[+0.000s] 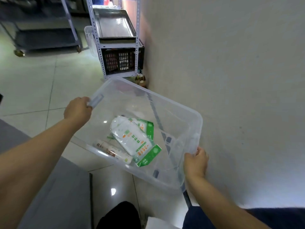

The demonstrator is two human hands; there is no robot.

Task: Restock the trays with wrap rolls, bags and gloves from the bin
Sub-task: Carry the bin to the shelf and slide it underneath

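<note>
I hold a clear plastic bin (179,111) off the floor, tilted toward me, beside the wall. My left hand (78,109) grips its left end handle. My right hand (196,162) grips its right end rim. Inside the bin lies a white and green packet of gloves (135,139), on top of another green-edged packet. A wrap roll (113,152) with a brown and white label rests against the bin's near wall. A metal tray (113,23) sits on the shelf rack ahead.
A white perforated shelf rack (99,47) stands by the wall with a black crate (122,61) on its lowest level. A second clear bin (88,35) is behind the rack. A dark trolley (44,38) stands at far left. A grey surface (54,187) lies near left.
</note>
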